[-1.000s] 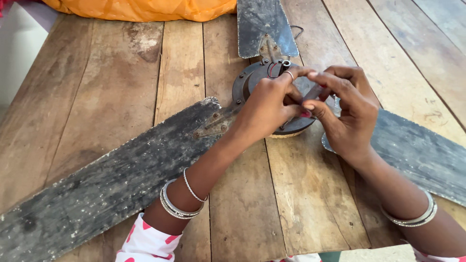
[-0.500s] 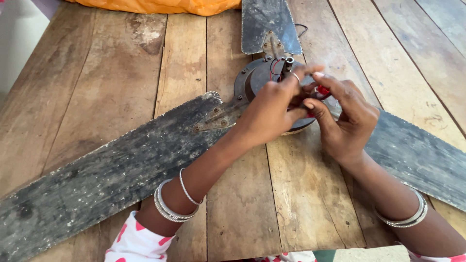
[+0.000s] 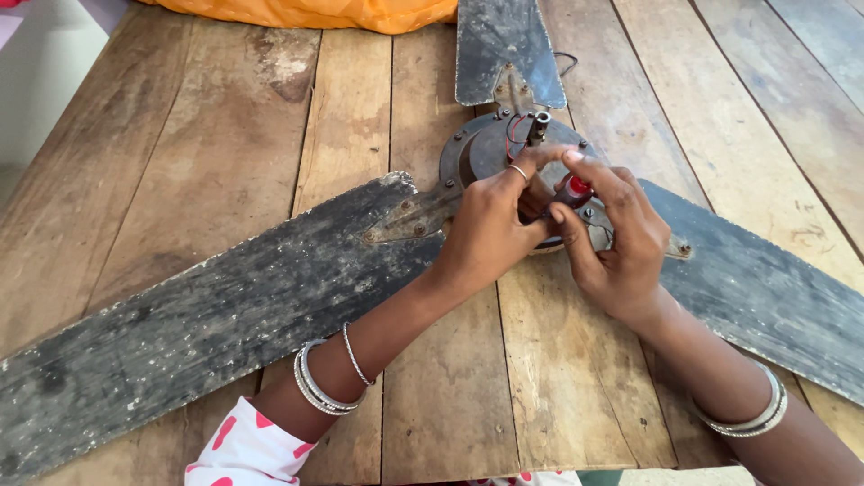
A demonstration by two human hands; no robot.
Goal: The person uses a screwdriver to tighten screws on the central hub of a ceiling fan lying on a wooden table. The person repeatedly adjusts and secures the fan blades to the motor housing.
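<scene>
An old ceiling fan lies flat on a plank table (image 3: 225, 135). Its round metal motor hub (image 3: 481, 148) has a short shaft and red wires on top. My left hand (image 3: 490, 225) rests over the hub with its fingers curled toward a small red-and-black part (image 3: 576, 189). My right hand (image 3: 621, 243) pinches that part between thumb and forefinger, just above the hub's right side. The fingertips of both hands meet around it. What lies under my hands on the hub is hidden.
Three worn dark blades spread from the hub: one long to the lower left (image 3: 207, 315), one to the right (image 3: 765, 297), one pointing away (image 3: 504, 45). An orange cloth (image 3: 306, 13) lies at the table's far edge. The table's left edge drops off.
Both hands stay on the hub. The right fingers have shifted, so the small red part shows more plainly between them. The view has moved slightly.
</scene>
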